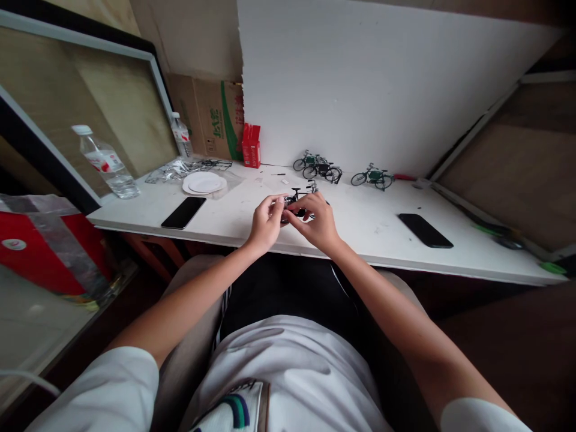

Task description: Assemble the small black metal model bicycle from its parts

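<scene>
A small black model bicycle (296,195) is between my hands at the table's front edge, with its saddle and handlebar showing above my fingers. My left hand (269,221) is closed on its rear wheel end, thumb and fingers pinched together. From the other side my right hand (317,223) bends its fingers over the frame, the fingertips close to the same wheel. Much of the bicycle is hidden behind my fingers, so what exactly the right fingertips pinch does not show.
More model bicycles (321,171) and a green one (373,177) stand at the back of the white table (360,240). Phones lie left (184,213) and right (425,230). White discs (204,183), a water bottle (108,165), a red box (251,146) and a carton (216,117) are leftward.
</scene>
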Available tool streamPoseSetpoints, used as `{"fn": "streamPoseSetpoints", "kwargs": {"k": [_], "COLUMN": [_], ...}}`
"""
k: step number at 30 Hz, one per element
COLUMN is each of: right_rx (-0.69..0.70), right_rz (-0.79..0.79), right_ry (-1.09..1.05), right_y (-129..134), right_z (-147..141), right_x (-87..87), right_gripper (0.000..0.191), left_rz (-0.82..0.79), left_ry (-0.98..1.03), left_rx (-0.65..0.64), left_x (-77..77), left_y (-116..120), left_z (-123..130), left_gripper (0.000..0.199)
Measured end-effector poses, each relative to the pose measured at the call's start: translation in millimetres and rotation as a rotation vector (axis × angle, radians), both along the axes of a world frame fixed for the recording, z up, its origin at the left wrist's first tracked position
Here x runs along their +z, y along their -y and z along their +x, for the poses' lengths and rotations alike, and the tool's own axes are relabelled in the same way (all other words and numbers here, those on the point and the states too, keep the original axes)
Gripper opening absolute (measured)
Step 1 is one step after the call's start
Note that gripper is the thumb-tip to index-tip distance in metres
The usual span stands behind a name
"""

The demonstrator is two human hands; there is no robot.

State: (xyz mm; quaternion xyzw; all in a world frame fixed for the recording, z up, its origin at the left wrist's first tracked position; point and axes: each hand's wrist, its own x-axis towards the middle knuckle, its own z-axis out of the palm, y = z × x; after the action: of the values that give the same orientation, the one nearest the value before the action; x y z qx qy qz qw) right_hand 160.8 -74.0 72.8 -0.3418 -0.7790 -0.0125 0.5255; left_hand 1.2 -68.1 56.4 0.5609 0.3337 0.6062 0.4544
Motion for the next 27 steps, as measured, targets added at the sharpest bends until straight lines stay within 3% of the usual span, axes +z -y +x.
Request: {"fn": "streamPoseSetpoints", "kwargs": {"k": [7, 18, 27], "right_rx": [-0.019, -0.010, -0.086], "right_rz": [0.083, 0.041, -0.063], "right_ry": [0.059, -0.010, 0.069], "right_y": [1, -1, -9], "right_z": [1, -3, -7], "right_x": [-1.1, -4.7, -24.7], "right_gripper": [0.030, 0.016, 0.015], "left_rz": [0.012, 0.017, -0.329], "left_ry": [-0.001, -0.012, 0.277], "left_rx": [0.013, 0.045, -0.022], "left_x": [-0.6, -4.8, -16.6], "left_y": [0, -3, -11], "left_z": [0, 1, 9], "left_gripper": [0.050, 0.053, 0.029]}}
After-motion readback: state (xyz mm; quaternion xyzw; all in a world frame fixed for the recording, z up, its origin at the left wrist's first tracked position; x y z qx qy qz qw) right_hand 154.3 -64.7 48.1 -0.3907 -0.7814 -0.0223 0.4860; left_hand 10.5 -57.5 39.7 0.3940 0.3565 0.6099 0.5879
